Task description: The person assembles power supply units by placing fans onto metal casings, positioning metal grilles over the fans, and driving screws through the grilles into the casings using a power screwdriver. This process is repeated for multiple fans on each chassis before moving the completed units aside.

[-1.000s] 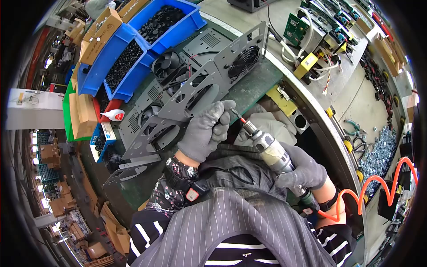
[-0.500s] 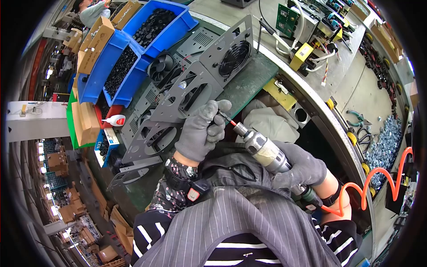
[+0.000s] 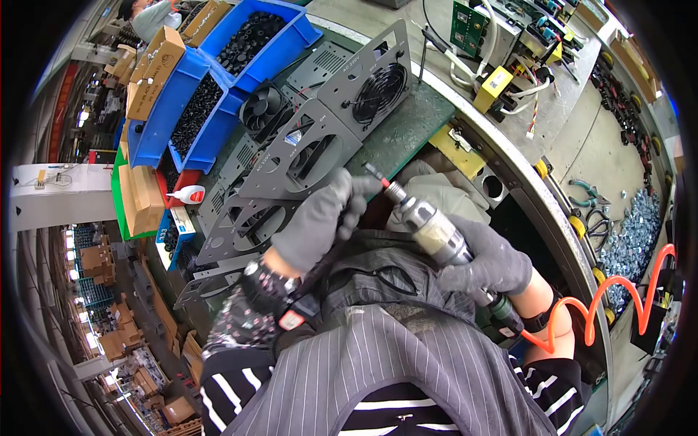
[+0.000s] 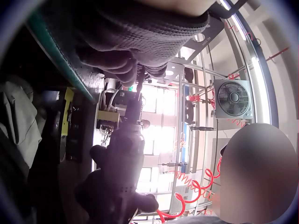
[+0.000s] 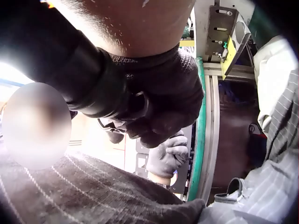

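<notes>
My right hand (image 3: pixel 491 261) grips a pneumatic screwdriver (image 3: pixel 436 234) from the side, its bit (image 3: pixel 376 176) pointing up and left. A coiled orange air hose (image 3: pixel 592 305) runs from the tool's rear end. My left hand (image 3: pixel 316 221), in a grey glove and blurred, is just left of the bit. Its index finger reaches toward the bit while the other fingers curl in; I cannot tell whether they hold anything. Ahead of the left hand stand grey metal panels (image 3: pixel 276 174) with round cut-outs, one printed AC 220V, and a black fan grille (image 3: pixel 379 96).
Blue bins (image 3: pixel 240 43) of small black parts stand at the back left, beside a cardboard box (image 3: pixel 156 76). A small white bottle (image 3: pixel 190 194) lies near them. To the right are wired circuit assemblies (image 3: pixel 502 94), pliers (image 3: pixel 585 195) and a heap of metal screws (image 3: pixel 632 225).
My left hand has drawn back from the bit tip, down and left. The screwdriver stays in my right hand, with its bit now fully showing. The metal panels appear unmoved on the bench.
</notes>
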Available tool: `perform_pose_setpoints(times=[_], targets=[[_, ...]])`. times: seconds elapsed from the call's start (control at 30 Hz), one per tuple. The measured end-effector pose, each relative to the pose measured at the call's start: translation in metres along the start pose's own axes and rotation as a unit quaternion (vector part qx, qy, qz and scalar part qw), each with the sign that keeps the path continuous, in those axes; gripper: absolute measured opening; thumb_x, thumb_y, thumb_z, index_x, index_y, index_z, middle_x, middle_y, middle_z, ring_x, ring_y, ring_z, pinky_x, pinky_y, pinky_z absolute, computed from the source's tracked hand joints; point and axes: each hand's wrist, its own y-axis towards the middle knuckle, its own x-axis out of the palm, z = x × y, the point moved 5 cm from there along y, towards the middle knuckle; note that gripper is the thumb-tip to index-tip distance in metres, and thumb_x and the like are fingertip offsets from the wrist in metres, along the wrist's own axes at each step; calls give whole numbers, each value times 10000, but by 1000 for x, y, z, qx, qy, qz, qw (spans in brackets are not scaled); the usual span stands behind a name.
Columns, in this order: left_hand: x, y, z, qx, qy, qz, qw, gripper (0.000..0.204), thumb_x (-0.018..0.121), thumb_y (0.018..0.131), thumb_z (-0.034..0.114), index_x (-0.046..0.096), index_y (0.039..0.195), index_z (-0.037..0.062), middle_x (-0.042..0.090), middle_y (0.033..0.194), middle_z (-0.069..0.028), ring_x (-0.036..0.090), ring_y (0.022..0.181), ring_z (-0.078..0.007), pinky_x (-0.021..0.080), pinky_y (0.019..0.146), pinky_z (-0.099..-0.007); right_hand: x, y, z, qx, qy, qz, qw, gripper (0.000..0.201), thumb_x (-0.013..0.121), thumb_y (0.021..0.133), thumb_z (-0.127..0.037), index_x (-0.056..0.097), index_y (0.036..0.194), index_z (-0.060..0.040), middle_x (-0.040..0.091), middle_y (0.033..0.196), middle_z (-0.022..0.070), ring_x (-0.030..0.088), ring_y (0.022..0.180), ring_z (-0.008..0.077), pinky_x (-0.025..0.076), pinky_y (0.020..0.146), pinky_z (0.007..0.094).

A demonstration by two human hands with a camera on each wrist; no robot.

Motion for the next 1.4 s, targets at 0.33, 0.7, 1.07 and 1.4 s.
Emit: perform_pose_setpoints(times=[0.33, 0.7, 1.07, 1.4], targets=[[26, -43, 181, 242, 587, 118, 764, 381, 612, 834, 319, 649, 1008, -18, 662, 820, -96, 615, 708, -150, 467, 624, -291, -21, 32, -3, -97, 19, 51, 994, 515, 762, 677, -283, 575, 1080, -22, 587, 1012, 62, 559, 945, 164, 437, 874, 302], [9, 52, 176, 53, 742, -19, 668, 719, 369, 885, 602, 636, 731, -47, 573, 639, -188, 587, 657, -300, 462, 676, -390, -21, 45, -1, -68, 104, 24, 992, 562, 766, 672, -332, 571, 1089, -10, 590, 1032, 83, 559, 963, 182, 435, 879, 314], [0, 51, 177, 126, 674, -75, 724, 711, 445, 842, 640, 640, 814, -43, 571, 683, -183, 574, 700, -282, 452, 705, -373, -21, 47, -6, -47, 42, 21, 998, 617, 783, 664, -288, 519, 1142, -1, 598, 1027, 95, 567, 987, 194, 431, 893, 329], [39, -93, 121, 63, 473, -242, 845, 243, 554, 888, 276, 669, 953, 72, 675, 914, -83, 645, 832, -196, 508, 712, -314, -10, 25, 42, 26, 24, 37, 999, 713, 814, 646, -264, 485, 1213, 18, 544, 1009, 38, 495, 914, 143, 419, 839, 296]])
